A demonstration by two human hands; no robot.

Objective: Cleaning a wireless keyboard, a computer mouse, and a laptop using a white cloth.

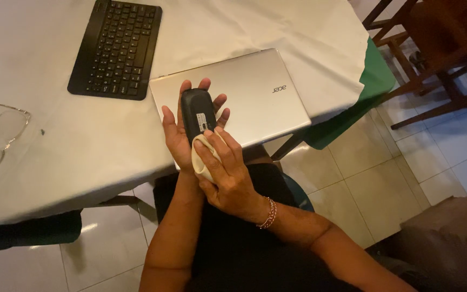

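Computer mouse [198, 114]: dark, underside up, cradled on open left hand [182, 135], long axis along the fingers, over closed laptop [255, 92]. Right hand [228, 173]: fingers curled, pressing white cloth [204, 157] against its near end.

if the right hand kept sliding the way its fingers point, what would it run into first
The right hand, pressing a white cloth, points up along the dark computer mouse lying in the left hand. It would meet the mouse first; past that lies the closed silver laptop.
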